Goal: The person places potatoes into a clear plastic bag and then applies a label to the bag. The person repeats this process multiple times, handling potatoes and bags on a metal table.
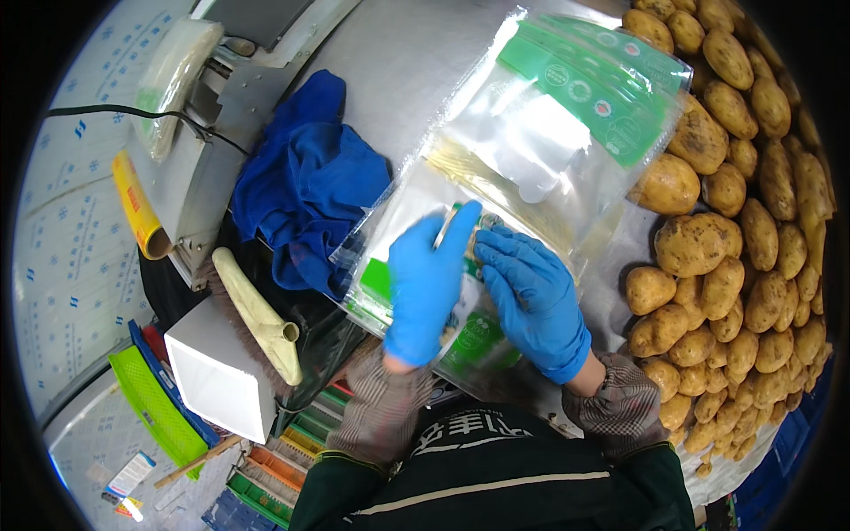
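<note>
Both hands wear blue gloves and meet over a stack of clear plastic bags with green printed bands (531, 146) on a metal table (392, 50). My left hand (428, 285) rests at the small patterned item, its thumb and finger beside it. My right hand (531, 292) touches the same item from the other side, fingers bent together. This item (473, 255) is mostly covered by the gloves, so I cannot tell what it is or which hand grips it. A blue cloth (312, 179) lies crumpled left of the bags.
A large heap of potatoes (730, 265) fills the right side. At the left are a brush with a pale handle (262, 318), a white bin (216, 372), a yellow cardboard roll (139, 206) and a wrapped plastic pack (176, 79). Coloured crates (279, 464) stand below.
</note>
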The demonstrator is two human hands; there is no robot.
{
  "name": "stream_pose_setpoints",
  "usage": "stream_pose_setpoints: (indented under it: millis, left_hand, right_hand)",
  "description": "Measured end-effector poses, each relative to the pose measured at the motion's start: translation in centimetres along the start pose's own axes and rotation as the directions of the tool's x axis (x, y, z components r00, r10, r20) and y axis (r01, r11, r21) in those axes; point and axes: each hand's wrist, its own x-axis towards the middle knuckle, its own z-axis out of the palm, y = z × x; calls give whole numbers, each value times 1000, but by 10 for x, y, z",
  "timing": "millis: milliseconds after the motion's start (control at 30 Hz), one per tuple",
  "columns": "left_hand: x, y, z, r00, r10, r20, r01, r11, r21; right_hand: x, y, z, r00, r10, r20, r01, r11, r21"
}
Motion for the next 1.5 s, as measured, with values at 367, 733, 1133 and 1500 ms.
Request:
stream_pose_setpoints:
  millis: [367, 733, 1133, 1500]
  left_hand:
    - [-89, -31, -129, 958, 242, 153, -197, 944, -263]
    - [-64, -16, -110, 998, -54, 27, 60, 902, -428]
    - [-89, 13, -96, 894, 421, 151, -412, 907, -90]
    - [-91, 19, -75, 993, 104, 52, -80, 933, -351]
  right_hand:
    - [-1, 7, -20, 828, -147, 542, 351, 888, -295]
    - [13, -28, -44, 987, 140, 83, -159, 939, 304]
    - [9, -53, 7, 760, 299, 577, -575, 722, 384]
    - [-17, -63, 20, 920, 310, 239, -391, 761, 518]
